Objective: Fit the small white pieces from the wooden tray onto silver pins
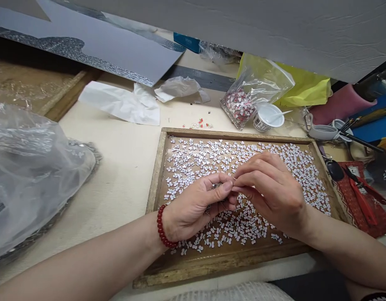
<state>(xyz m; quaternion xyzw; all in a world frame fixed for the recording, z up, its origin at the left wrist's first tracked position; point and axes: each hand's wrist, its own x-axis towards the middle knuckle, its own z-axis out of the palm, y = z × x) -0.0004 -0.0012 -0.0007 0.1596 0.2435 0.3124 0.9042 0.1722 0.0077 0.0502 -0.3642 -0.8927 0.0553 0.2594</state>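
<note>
Our left hand (188, 209) cups thin metal pins (216, 185) in a loose grip; our right hand (271, 192) pinches narrowly at its fingertips, on what we cannot tell. Beneath, small white pieces (216, 146) fill a wooden tray (193, 267) on the counter (120, 167).

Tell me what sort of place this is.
Probably a small handicraft workshop: a wooden tray spread with tiny pale pieces, a clear bag of red-and-white bits, and a red-handled tool.
</note>
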